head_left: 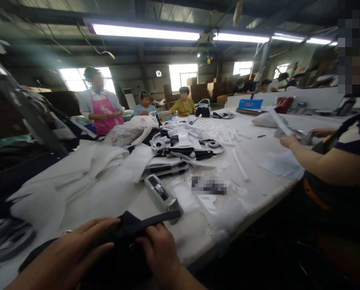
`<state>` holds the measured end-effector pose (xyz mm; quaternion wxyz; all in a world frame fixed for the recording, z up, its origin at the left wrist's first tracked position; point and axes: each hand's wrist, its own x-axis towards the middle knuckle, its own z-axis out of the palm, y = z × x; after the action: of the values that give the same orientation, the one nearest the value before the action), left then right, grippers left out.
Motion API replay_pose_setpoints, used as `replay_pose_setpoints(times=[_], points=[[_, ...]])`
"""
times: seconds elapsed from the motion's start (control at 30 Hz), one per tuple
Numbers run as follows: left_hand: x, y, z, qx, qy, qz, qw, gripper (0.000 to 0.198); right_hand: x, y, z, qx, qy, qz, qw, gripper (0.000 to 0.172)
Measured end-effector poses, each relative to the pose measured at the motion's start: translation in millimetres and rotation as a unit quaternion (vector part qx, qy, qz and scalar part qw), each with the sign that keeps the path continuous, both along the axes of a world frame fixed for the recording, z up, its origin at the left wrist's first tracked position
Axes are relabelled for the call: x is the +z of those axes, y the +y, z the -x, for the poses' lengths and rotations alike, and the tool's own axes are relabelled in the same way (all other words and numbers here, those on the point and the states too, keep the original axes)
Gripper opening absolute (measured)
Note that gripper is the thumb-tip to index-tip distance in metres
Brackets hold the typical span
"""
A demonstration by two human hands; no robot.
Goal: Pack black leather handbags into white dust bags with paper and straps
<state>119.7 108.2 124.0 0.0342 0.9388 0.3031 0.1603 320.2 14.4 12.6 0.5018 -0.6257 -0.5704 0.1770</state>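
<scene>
By the bench, the right hand pinches a strap; whether the left hand closes is unclear. A flat strap should help.

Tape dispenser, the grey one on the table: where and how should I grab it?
Probably from above, across the long sides of the grey tape dispenser, toward its far end. The body is long and narrow, slanting away to the left, and the black strap overlaps its near end in this view.
</scene>
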Motion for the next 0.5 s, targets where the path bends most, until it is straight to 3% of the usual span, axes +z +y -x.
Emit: replay_pose_setpoints(times=[0.1, 0.2, 0.4, 0.5], points=[[10.1, -9.4, -31.9, -0.019, 0.055, 0.021, 0.998, 0.031, 1.2, -0.6, -0.2, 0.012, -0.013, -0.013, 1.0, 0.015], [7.0, -7.9, -51.1, -0.037, 0.078, 0.058, 0.995, 0.024, 4.5, 0.2, -2.1, 0.009, -0.025, -0.006, 1.0, 0.015], [7.8, 11.3, -54.0, -0.02, 0.087, 0.12, 0.989, 0.023, -6.9, -3.2, -3.6, 0.008, 0.072, -0.068, 0.995, 0.031], [11.7, 13.9, -52.9, 0.01, 0.076, 0.154, 0.985, 0.02, -22.5, -4.1, -0.4, 0.02, 0.074, -0.084, 0.993, 0.055]])
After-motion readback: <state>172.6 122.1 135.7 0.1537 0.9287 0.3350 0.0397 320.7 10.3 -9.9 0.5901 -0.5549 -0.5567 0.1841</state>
